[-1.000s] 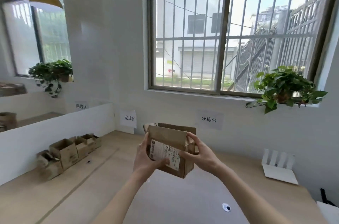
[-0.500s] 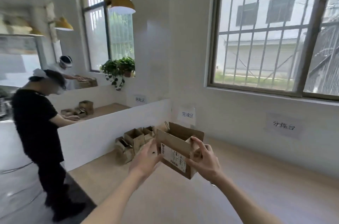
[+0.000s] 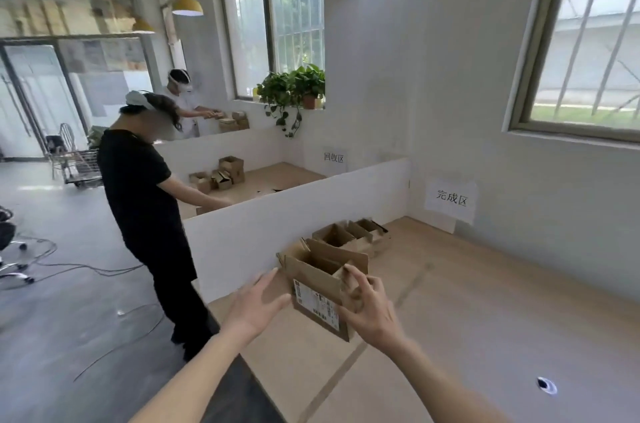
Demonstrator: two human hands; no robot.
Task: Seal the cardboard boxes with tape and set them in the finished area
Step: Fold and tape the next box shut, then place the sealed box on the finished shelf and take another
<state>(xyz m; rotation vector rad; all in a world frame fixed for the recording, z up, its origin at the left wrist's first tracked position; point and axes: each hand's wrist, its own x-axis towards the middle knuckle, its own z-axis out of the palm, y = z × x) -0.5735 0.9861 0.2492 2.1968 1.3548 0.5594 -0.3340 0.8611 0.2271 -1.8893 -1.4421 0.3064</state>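
— What are the hands doing right now?

— They're apart, either side of a small brown cardboard box with a white printed label (image 3: 320,287) on its near face. The left hand (image 3: 258,305) lies flat and straight-fingered against the box's side at nine o'clock. The right hand (image 3: 369,306) has its fingers curled round the corner at three o'clock, gripping it

— Is the box closed?

— No, the top flaps stand up and open. I can't see any tape on it

— Where is it exactly?

— Over the near part of the pale wooden surface (image 3: 485,318), close to its left edge, tilted a little. Whether it touches the wood I cannot tell

— Anything beyond it?

— At twelve o'clock from the box, a row of open brown cardboard boxes (image 3: 349,235) sits against the low white partition wall (image 3: 294,215). Further round, at about one o'clock, a white paper sign with dark characters (image 3: 451,199) is stuck on the wall

— And the other side of the partition?

— A person in a black shirt (image 3: 138,187) stands at ten o'clock, leaning over another bench that carries more boxes. A green potted plant (image 3: 294,87) sits on the windowsill behind
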